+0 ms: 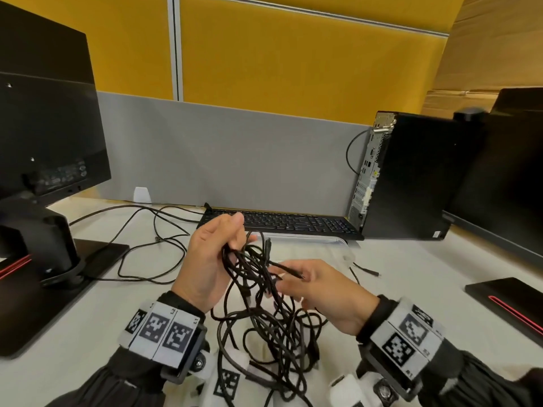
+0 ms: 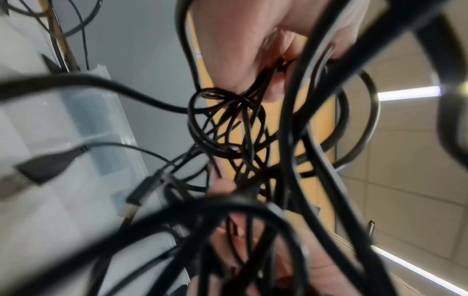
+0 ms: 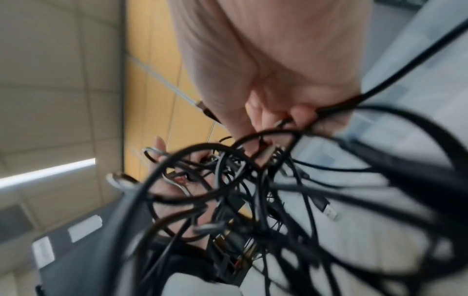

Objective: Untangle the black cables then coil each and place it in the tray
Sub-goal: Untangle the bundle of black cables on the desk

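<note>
A tangle of black cables (image 1: 264, 315) hangs between both hands above the white desk, its loops trailing toward me. My left hand (image 1: 219, 251) is raised and grips a bunch of strands at the top of the tangle (image 2: 228, 124). My right hand (image 1: 296, 282), lower and to the right, pinches a single strand near its plug end (image 3: 336, 106). Several USB plugs (image 2: 43, 166) dangle from the knot. The clear plastic tray (image 1: 335, 243) lies just behind the hands, in front of the keyboard, mostly hidden by them.
A black keyboard (image 1: 293, 223) sits behind the tray. A desktop tower (image 1: 408, 177) stands at the right, monitors (image 1: 44, 136) at the far left and far right. Other thin cables (image 1: 141, 248) run across the desk at the left. A grey partition closes the back.
</note>
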Demonstrator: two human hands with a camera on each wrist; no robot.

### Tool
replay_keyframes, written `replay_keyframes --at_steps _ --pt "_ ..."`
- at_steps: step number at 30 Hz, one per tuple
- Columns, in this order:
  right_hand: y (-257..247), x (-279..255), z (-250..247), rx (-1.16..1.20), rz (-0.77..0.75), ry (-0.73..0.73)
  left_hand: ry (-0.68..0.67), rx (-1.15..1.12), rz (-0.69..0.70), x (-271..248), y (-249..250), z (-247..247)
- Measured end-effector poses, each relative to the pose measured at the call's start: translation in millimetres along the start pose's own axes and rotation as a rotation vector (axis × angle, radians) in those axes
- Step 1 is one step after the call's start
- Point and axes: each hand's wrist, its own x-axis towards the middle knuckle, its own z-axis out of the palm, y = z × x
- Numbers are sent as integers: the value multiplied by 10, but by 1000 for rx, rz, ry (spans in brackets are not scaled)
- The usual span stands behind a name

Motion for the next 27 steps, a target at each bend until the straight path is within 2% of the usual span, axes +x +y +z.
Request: replay_keyframes --at_steps 3,5,8,10,12,19,23,27 --pt "-15 14 -7 99 -92 133 16 48 -15 18 38 -41" --pt "18 26 -19 111 -152 203 19 172 -59 34 40 -54" --pt "57 12 4 67 -239 305 43 320 -297 53 6 -99" --pt "89 1 8 -15 -318 362 -10 320 -460 41 19 -93" --pt "101 -19 8 -59 -378 397 -61 293 -527 25 28 -75" --pt "180 -21 -46 -151 -414 489 -29 142 -350 10 0 -16" --pt "204 -86 -101 -248 -381 437 -23 10 -235 3 19 -17" --pt "198 -183 -179 -320 -409 410 -35 9 -159 -1 8 -1"
